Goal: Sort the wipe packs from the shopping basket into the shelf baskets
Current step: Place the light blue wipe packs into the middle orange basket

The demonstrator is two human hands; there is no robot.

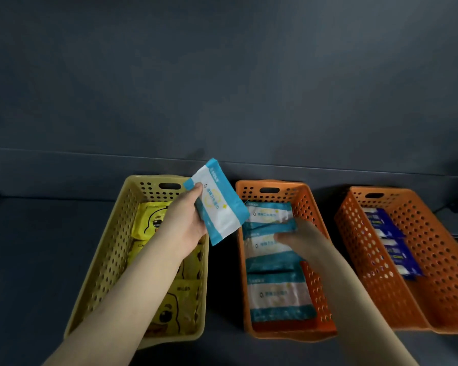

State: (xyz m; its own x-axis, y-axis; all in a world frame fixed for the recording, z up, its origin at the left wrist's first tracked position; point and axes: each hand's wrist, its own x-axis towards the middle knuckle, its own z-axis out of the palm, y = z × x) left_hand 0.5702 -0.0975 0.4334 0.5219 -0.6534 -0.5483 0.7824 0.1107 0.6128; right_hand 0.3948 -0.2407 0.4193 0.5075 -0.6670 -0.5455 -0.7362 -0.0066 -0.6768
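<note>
**A:** Nearest come the left forearm (132, 294) and the right forearm (354, 291), rising from the bottom of the view. What are the hands doing?

**B:** The left hand (188, 223) is raised above the shelf (37, 247). Its thumb lies on the face of a blue-and-white wipe pack (218, 204) and its fingers curl behind it, so it has a firm hold. That pack is tilted in the air over the gap between the yellow basket (109, 249) and the middle orange basket (315, 207).

**A:** And the other one?

**B:** The right hand (294, 235) is down inside the middle orange basket, fingertips on the stacked blue-and-white packs (275, 294) lying there. It is blurred, so I cannot tell whether it pinches one or only touches it.

**A:** How do the baskets sit?

**B:** All three stand in a row, long sides running front to back. Their far ends are near the shelf's back edge, where it meets the dark wall (222, 75). The yellow basket is toward the left and the middle orange basket is just beside it. The right orange basket (434, 260) stands a little apart, toward the right.

**A:** Contents?

**B:** Yellow duck packs (150, 217) lie in a row in the yellow basket, partly hidden by the left forearm. The stacked blue-and-white packs overlap one another from front to back. Dark blue packs (391, 239) lie along the left side of the right orange basket.
</note>
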